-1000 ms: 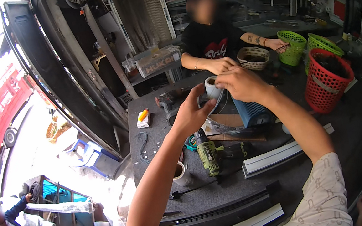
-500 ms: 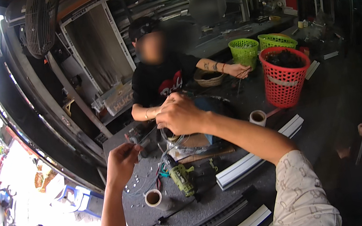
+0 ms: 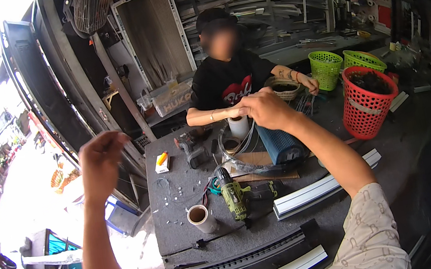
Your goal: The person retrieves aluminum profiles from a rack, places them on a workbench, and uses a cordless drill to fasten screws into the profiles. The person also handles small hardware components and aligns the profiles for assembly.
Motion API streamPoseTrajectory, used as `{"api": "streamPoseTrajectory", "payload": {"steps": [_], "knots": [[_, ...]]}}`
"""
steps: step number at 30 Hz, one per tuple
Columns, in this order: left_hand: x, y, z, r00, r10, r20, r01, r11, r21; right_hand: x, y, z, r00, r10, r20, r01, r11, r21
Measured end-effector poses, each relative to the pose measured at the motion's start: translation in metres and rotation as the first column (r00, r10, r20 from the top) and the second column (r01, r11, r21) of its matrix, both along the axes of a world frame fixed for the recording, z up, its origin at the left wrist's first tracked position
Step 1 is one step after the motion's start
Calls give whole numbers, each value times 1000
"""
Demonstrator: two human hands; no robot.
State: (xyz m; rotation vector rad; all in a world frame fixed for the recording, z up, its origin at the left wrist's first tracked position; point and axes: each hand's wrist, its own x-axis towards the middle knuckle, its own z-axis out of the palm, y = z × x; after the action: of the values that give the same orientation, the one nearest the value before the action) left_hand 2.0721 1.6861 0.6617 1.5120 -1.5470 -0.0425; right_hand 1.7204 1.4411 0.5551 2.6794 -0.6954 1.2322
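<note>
My left hand (image 3: 102,164) is raised past the left edge of the dark worktable (image 3: 188,243), fingertips pinched; what they hold is too thin to make out. Over the table my right hand (image 3: 270,109) is closed, its fingers curled against a co-worker's hand (image 3: 235,110); its contents are hidden. Below it lie a loose coil of clear cord (image 3: 224,153), a white roll (image 3: 238,126) and a ridged blue case (image 3: 282,146) on cardboard. A green cordless drill (image 3: 233,196) lies nearer me, beside a cardboard tube (image 3: 200,218).
White profiles (image 3: 326,187) and a dark slotted rail (image 3: 238,263) lie along the near side. A red basket (image 3: 366,108) and green baskets (image 3: 326,70) stand at the right. At the left are another drill (image 3: 192,150) and a yellow-orange item (image 3: 162,159) on a small box.
My left hand has moved left and up, away from my right hand, which stays by the co-worker's hand. The view has shifted, so the table's far left now shows.
</note>
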Motion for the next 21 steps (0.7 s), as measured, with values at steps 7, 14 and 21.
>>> {"api": "streamPoseTrajectory", "payload": {"steps": [7, 14, 21], "knots": [[61, 63, 66, 945, 315, -84, -325, 891, -316, -43, 1, 24, 972, -1, 235, -64, 960, 271], [119, 81, 54, 887, 376, -269, -451, 833, -322, -120, 5, 82, 913, -192, 360, 74, 946, 316], [142, 47, 0, 973, 185, -136, -217, 935, -282, -248, 75, 140, 878, -167, 449, 112, 983, 147]]}}
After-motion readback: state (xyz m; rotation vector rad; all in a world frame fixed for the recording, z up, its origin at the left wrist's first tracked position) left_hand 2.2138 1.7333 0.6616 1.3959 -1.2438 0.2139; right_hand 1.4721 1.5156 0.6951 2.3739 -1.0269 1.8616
